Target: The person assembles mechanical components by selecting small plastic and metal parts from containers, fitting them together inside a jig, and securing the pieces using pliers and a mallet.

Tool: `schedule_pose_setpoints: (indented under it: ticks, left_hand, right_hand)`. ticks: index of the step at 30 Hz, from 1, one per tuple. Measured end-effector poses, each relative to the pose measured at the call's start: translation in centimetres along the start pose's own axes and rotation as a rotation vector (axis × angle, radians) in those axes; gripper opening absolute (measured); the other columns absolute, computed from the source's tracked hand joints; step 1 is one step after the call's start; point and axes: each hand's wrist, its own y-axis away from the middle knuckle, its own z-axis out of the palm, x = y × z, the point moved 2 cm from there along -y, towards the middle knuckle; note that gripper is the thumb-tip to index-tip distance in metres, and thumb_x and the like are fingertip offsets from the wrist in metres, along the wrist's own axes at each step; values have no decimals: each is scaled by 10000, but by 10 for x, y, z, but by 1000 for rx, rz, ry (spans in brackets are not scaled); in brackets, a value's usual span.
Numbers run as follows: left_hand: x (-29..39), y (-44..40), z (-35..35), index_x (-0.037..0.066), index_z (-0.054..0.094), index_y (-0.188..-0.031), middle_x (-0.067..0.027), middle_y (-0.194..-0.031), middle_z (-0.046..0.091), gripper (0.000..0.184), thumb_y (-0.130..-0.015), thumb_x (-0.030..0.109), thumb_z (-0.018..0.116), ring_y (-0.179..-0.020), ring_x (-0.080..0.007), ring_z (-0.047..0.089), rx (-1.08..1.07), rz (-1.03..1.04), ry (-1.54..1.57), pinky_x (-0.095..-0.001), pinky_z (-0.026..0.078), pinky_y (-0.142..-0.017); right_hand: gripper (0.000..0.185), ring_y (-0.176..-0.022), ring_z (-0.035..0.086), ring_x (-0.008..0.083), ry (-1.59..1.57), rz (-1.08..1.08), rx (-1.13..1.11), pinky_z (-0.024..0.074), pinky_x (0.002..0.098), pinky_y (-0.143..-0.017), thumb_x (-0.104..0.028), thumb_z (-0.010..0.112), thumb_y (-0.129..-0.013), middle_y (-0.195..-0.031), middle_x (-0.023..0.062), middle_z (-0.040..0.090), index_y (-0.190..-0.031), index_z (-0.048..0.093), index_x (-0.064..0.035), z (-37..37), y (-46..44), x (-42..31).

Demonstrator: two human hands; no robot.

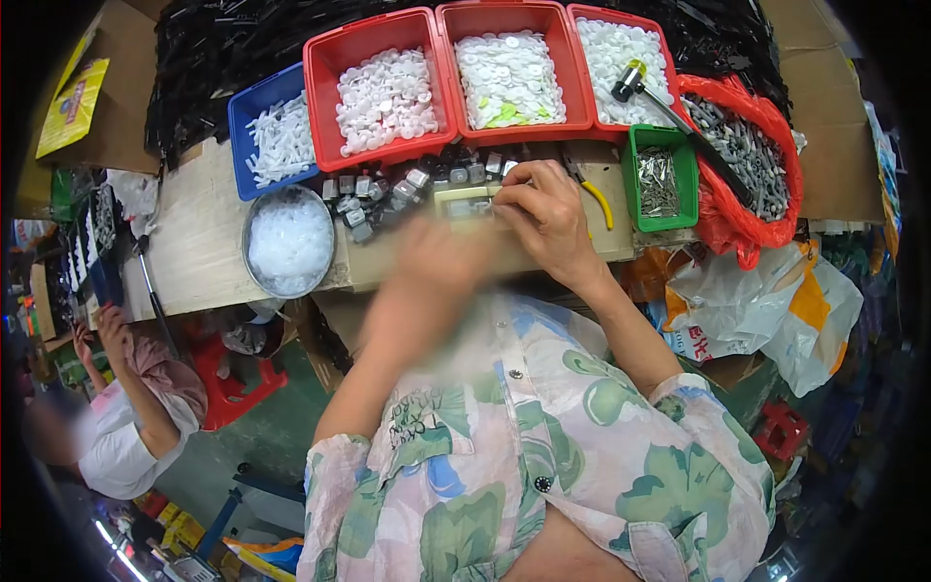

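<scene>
My left hand (441, 272) is smeared by motion over the table's front edge, so its fingers cannot be made out. My right hand (548, 213) is closed, with thumb and fingers pinched at the right end of a small cream-coloured rectangular holder (448, 197). What the pinch holds, if anything, is hidden. Inside the holder lies a small greyish piece. Several small grey and black block-like parts (361, 211) are heaped just behind and to the left of it. Pliers with yellow handles (597, 202) lie right of my right hand.
Red bins (318, 107) of white plastic parts stand at the back, beside a blue bin (242, 175). A metal bowl (331, 254) is at left. A hammer (669, 97) rests across a green bin (635, 209) and a red bag (790, 184). Another person (145, 427) sits at left.
</scene>
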Motion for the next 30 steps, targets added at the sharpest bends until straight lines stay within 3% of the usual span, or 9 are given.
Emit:
schedule_pose_setpoints:
  ticks: [19,24,30]
  left_hand:
    - [-2,-5,-5,87,687,-1199,-14,-662,449,441,-759,82,706,-661,-201,466,-117,126,-142,-359,398,-719]
    - [-2,-6,-7,97,697,-1191,-13,-663,443,464,-728,78,682,-660,-204,466,-71,137,-105,-358,403,-723]
    - [-7,-1,0,106,707,-1175,-20,-659,438,453,-726,97,644,-664,-207,472,-88,124,-123,-358,409,-728]
  right_hand:
    - [86,-920,586,218,69,-44,-36,390,366,-797,-84,727,-758,-947,19,626,-830,683,-69,0,6,1]
    - [102,-907,592,217,162,-95,47,389,362,-803,-84,729,-751,-922,16,629,-841,682,-76,3,8,-4]
    - [115,-911,594,236,67,-40,-50,408,375,-794,-73,738,-756,-922,32,624,-854,679,-65,-1,4,1]
